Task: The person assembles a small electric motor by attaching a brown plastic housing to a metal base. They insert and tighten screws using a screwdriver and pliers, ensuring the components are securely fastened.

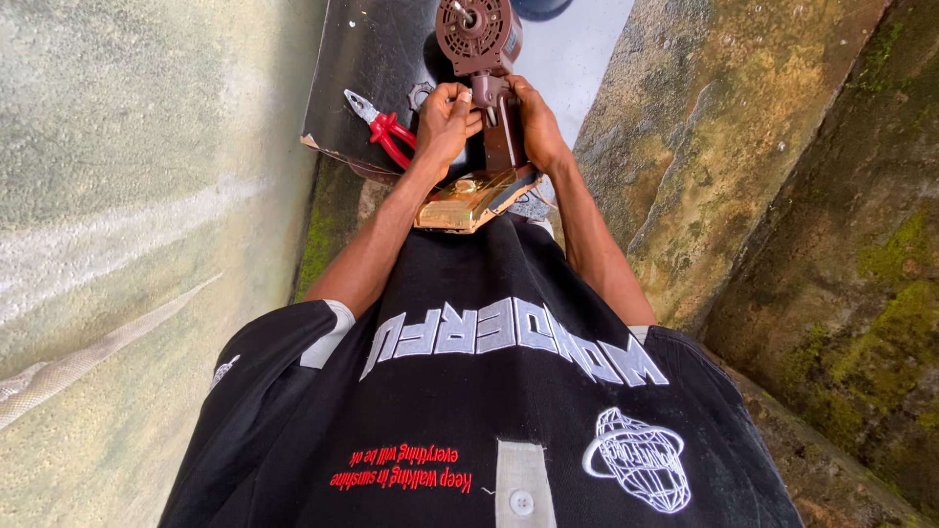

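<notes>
Red pliers (383,129) lie near the left edge of the dark desk (342,78), just beside the left hand (445,122). That hand is curled shut, pinching a small part on the brown motor (481,39). The right hand (533,122) wraps round the motor's stem (holding it steady helps). The motor stands near the desk's front edge. A gold box (468,200) sits under the wrists and could crowd them.

Both hands grip the brown motor assembly (484,59) on the dark tabletop (362,68): left hand (445,122) at its neck, right hand (533,122) alongside, with red-handled pliers (383,127) just beside the left hand.
</notes>
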